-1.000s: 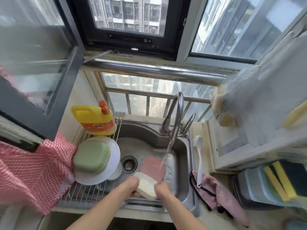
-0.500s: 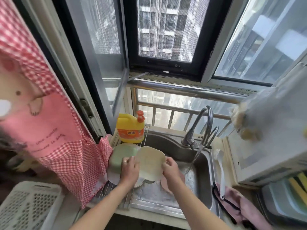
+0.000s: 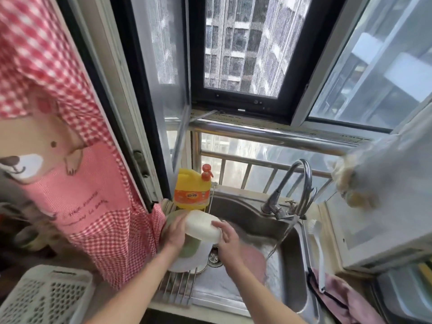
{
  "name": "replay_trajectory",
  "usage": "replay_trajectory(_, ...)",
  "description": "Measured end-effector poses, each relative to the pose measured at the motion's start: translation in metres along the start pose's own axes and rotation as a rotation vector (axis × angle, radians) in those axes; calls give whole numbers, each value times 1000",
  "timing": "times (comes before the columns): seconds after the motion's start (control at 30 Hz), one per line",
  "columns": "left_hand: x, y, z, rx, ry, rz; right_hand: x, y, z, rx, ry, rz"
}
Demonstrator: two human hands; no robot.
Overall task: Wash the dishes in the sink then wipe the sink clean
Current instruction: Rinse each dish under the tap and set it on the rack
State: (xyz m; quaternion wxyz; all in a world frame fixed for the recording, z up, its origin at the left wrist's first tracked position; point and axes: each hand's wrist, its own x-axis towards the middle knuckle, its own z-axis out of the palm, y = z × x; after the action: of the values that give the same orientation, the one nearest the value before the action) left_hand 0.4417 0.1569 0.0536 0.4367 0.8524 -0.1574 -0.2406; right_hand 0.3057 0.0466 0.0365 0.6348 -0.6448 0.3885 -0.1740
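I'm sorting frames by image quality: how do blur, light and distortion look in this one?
Head view: wide-angle bending bows the window frames; bright daylight from outside; motion blur smears the red checked apron and right edge; the hands, left and right, on the white dish are slightly soft.

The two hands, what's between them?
Head view: a white dish, upside down, held between the left hand and right hand, above the green dish.

The steel sink basin [image 3: 292, 284] is left open at four o'clock, hemmed by the curved chrome faucet [image 3: 301, 183] at one o'clock and the yellow detergent bottle [image 3: 190, 191] at eleven.
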Motion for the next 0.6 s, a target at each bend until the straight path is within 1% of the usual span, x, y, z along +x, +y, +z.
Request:
replay_trajectory(0.07,6,-11,0,45,54,-20,-4,6,9,-131,-30,-37)
replay_trajectory(0.13,-1,-2,-8,125,56,-64,-10,-1,19,-254,-53,-112)
replay_trajectory(0.23,-7,-3,-8,252,93,-59,-10,-5,33,-425,-187,-192)
replay_trajectory(0.33,-5,-17,-5,302,102,-23,-6,-3,45,-532,-310,-201)
replay_trajectory(0.4,-4,-23,-2,239,96,-1,-4,-3,49,-570,-323,-207)
replay_trajectory(0.5,-7,-22,1,213,96,86,0,-3,46,-595,-326,-218)
replay_trajectory(0.57,-5,-24,1,309,90,142,0,-2,40,-597,-294,-208)
replay_trajectory(0.6,-5,-24,4,420,107,159,0,-1,36,-584,-250,-194)
